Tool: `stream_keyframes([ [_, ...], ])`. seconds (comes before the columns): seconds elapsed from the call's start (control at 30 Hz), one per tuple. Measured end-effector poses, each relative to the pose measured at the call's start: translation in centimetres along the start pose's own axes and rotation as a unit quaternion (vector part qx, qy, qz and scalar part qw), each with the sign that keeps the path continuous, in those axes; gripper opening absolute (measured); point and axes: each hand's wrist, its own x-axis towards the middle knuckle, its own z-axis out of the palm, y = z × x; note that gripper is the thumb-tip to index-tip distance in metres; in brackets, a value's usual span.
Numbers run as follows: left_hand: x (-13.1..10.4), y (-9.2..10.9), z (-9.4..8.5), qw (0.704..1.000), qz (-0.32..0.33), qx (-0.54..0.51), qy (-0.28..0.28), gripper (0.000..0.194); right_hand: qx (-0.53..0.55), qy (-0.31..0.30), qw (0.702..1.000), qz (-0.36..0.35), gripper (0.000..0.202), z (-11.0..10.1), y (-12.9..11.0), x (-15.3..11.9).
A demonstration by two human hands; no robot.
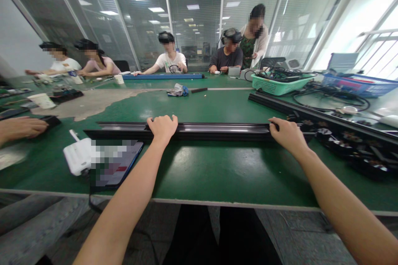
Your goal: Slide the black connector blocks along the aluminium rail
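A long black metal channel [217, 136] lies across the green table in front of me, with a shiny strip running along its inside. Toward its left part, my left hand [163, 127] is closed over it, thumb and fingers curled onto the far edge. Near its right end, my right hand [287, 132] grips it in the same way, with the fingertips at the inner side. The undersides of both grips are hidden from view.
Left of my forearm lie a blurred tablet [120, 172] and a white charger-like box [77, 156]. Another long black channel [329, 122] slants at right beside a green basket [281, 84] of cables. At far left is a co-worker's hand [23, 128]; several people sit across the table.
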Motion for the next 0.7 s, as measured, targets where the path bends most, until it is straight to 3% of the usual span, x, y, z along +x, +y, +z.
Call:
stream_keyframes([
  [0.7, -0.14, 0.09, -0.37, 1.0, -0.001, -0.003, -0.006, 0.059, 0.01, 0.001, 1.0, 0.023, 0.042, 0.06, 0.52, 0.08],
])
